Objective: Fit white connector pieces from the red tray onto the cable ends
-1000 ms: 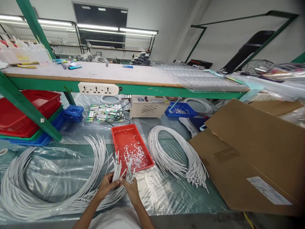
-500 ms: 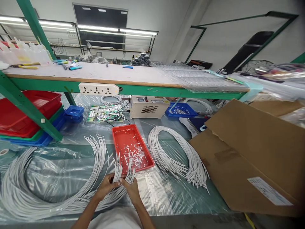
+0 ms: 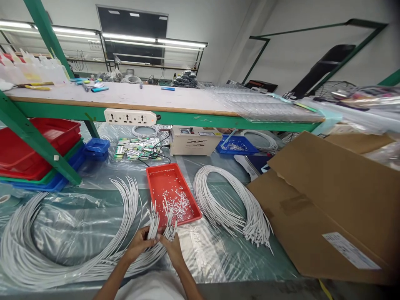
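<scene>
My left hand (image 3: 140, 243) is closed around a bunch of white cable ends (image 3: 153, 225) that point up and away from me. Right beside it, my right hand (image 3: 171, 246) grips a second bunch of cable ends (image 3: 170, 223), thumbs close together. Both bunches come from the big loop of white cables (image 3: 59, 273) lying on the left. The tips stand over the near edge of a red tray (image 3: 150, 183), which holds many small white bits. A second coil of white cables (image 3: 206, 200) rests to the tray's right.
An open cardboard box (image 3: 312, 233) fills the right side. Behind the tray stand a beige machine (image 3: 195, 143), a blue tray (image 3: 246, 151) and a pile of small green-and-white pieces (image 3: 134, 150). A green-framed shelf (image 3: 200, 121) crosses above; stacked red trays (image 3: 37, 146) sit left.
My view has shifted very slightly. Both hands keep their grip on the cable bunches in almost the same place.
</scene>
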The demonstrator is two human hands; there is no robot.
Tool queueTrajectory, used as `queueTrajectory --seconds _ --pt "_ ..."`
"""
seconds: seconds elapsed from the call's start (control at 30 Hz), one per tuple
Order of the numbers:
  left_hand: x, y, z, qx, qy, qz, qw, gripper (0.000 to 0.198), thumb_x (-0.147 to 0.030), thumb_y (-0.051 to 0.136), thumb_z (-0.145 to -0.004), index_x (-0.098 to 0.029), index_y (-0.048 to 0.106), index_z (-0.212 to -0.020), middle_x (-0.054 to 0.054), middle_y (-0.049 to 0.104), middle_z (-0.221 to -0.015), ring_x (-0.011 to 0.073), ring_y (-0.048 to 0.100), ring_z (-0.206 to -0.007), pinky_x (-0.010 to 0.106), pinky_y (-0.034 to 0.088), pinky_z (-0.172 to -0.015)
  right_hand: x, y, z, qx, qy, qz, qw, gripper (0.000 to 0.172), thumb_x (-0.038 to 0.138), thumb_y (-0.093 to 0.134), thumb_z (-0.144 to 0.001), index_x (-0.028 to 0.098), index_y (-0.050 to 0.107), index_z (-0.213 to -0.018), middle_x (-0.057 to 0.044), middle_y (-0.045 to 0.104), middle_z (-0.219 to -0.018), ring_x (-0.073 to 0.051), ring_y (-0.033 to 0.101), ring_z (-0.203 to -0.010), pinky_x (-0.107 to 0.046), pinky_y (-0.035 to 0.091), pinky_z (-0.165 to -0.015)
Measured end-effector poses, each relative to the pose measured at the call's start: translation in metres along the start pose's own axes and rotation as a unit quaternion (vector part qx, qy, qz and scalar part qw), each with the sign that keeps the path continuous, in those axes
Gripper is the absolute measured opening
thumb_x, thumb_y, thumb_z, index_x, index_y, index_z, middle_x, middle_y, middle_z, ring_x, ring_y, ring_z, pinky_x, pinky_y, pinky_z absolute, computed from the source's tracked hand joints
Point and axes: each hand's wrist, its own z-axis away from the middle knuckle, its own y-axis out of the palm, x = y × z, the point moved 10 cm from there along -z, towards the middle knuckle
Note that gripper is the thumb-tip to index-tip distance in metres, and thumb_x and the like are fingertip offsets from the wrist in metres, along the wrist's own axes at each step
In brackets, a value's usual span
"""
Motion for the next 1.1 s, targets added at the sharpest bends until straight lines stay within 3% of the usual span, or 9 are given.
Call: queueTrajectory --seconds 0.37,0.63,0.87,1.1 --pt "-0.016 0.008 0.002 0.023 -0.007 -0.006 1.0 0.051 -0.035 0.08 -0.05 -0.013 0.067 -0.094 0.01 0.068 -0.091 0.0253 0.06 -0.087 0.036 0.042 -0.087 0.01 0.007 0.001 0.027 0.006 0.014 1.0 0.029 0.034 0.075 -0.052 0.013 0.067 -0.07 -0.007 0.067 -0.067 -0.021 0.061 -0.064 -0.034 0.049 -0.066" --pt "-0.015 0.004 0.004 -0.002 -0.005 0.008 1.0 0.048 -0.035 0.08 -0.051 -0.013 0.067 -0.092 0.008 0.068 -0.085 0.0231 0.06 -0.083 0.032 0.042 -0.08 0.002 0.001 0.0 0.005 0.001 0.017 1.0 0.027 0.033 0.073 -0.055 0.013 0.065 -0.071 -0.005 0.066 -0.068 -0.02 0.06 -0.067 -0.032 0.047 -0.068" --pt "-0.012 0.008 0.004 0.012 -0.008 0.006 1.0 0.05 -0.035 0.079 -0.052 -0.012 0.066 -0.095 0.009 0.067 -0.088 0.024 0.059 -0.087 0.033 0.041 -0.084 -0.008 -0.001 0.0 0.002 0.011 0.018 1.0 0.047 0.042 0.075 -0.053 0.011 0.063 -0.087 -0.01 0.067 -0.082 -0.024 0.061 -0.075 -0.036 0.048 -0.071" --pt "-0.011 0.006 0.003 0.01 -0.004 0.006 1.0 0.046 -0.033 0.079 -0.053 -0.012 0.066 -0.092 0.008 0.068 -0.086 0.0226 0.059 -0.083 0.032 0.041 -0.081 -0.01 -0.002 -0.001 -0.001 0.019 0.024 1.0 0.047 0.042 0.075 -0.053 0.01 0.063 -0.086 -0.011 0.068 -0.082 -0.024 0.062 -0.077 -0.037 0.048 -0.072"
